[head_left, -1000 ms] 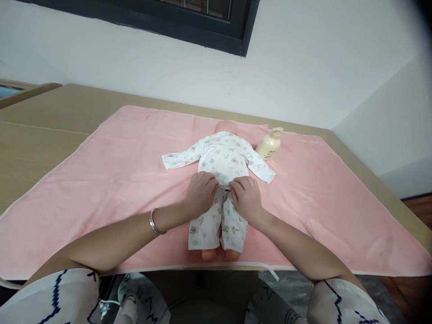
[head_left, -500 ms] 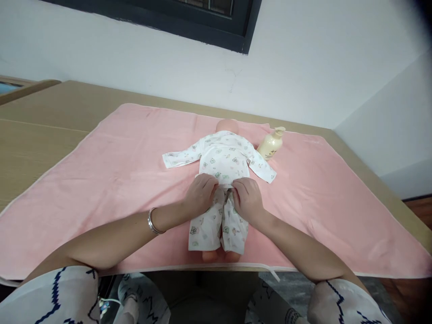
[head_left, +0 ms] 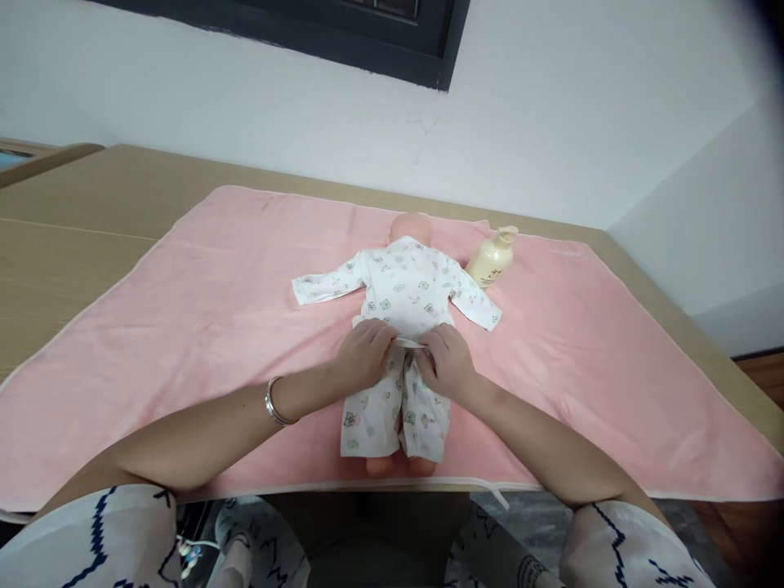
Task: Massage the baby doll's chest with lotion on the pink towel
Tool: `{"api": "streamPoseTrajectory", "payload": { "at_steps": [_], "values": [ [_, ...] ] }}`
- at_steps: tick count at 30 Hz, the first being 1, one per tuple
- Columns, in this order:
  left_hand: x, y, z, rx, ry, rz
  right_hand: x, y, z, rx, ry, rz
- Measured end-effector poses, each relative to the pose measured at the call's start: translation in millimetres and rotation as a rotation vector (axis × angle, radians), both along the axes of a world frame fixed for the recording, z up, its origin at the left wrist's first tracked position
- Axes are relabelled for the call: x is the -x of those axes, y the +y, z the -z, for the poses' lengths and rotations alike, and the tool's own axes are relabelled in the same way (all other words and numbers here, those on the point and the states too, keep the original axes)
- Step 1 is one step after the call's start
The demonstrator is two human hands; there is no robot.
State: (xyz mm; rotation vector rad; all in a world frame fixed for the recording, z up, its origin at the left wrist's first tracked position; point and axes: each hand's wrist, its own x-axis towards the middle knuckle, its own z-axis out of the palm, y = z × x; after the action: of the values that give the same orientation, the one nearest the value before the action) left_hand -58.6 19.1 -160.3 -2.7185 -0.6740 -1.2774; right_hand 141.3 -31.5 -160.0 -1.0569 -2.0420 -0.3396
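Observation:
A baby doll [head_left: 410, 227] lies on a pink blanket [head_left: 245, 269], its head away from me and its feet at the near edge. It wears a white printed top [head_left: 407, 286] with the sleeves spread out, and matching trousers [head_left: 371, 425]. My left hand [head_left: 367, 351], with a silver bangle [head_left: 273, 402] on the wrist, pinches the top's hem at the doll's waist. On the other side of the waist my right hand [head_left: 448, 359] has its fingers closed on the same hem. A strip of hem stretches between both hands. The fingertips are partly hidden.
A cream pump bottle [head_left: 491, 260] stands on the blanket beside the doll's right-hand sleeve. The wooden table [head_left: 79, 204] shows past the blanket's edges. Behind it rises a white wall [head_left: 275, 122] with a dark window frame [head_left: 422, 57].
Both hands remain at the doll's waist. The top's hem has come slightly nearer to me and is pulled straighter between my hands. The view has shifted a little.

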Motion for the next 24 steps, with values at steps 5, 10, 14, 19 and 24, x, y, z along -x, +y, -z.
{"api": "streamPoseTrajectory", "payload": {
  "at_steps": [5,10,14,19,24],
  "values": [
    [0,-2,-4.1,0.017,0.118,-0.050,1,-1,1.8,-0.006,0.000,-0.012],
    [1,-2,-6.6,0.022,0.210,-0.066,1,-2,3.9,0.006,-0.002,-0.006],
    [1,0,-6.5,0.030,0.253,-0.065,1,-1,3.6,0.041,-0.019,0.045],
    [-1,1,-9.5,0.110,0.333,-0.072,1,2,-1.8,0.191,-0.138,0.094],
    [-5,-1,-16.7,0.220,0.441,-0.088,4,4,-11.4,0.400,-0.317,0.191]
  ]
}}
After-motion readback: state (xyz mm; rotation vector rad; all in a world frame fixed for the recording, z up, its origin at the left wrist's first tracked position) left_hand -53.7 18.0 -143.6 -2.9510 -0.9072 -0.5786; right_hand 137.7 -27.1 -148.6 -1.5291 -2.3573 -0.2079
